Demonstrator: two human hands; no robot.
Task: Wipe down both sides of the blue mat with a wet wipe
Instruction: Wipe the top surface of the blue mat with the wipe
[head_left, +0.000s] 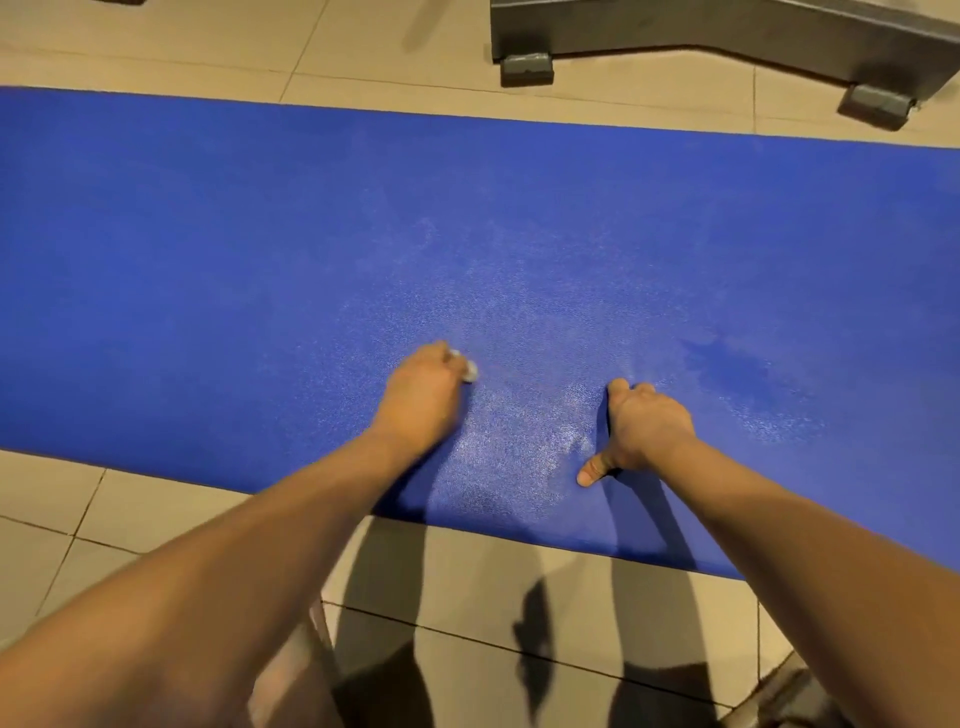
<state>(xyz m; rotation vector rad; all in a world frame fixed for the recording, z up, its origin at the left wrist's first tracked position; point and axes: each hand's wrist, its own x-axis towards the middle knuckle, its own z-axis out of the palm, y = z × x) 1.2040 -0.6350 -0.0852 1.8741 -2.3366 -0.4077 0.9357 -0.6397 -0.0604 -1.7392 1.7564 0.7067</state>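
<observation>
Wipes upturned face of blue mat, flat on tiled floor; clenches wet wipe in left hand; braces right hand splayed, empty, just right; next likely needs farther strokes, then flip.

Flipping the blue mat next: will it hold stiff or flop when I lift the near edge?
Probably floppy: the blue mat lies thin and flat on the tile floor, so a lifted edge should droop; likely light too. The damp sheen beside the right hand may make it slippery to grip.
</observation>
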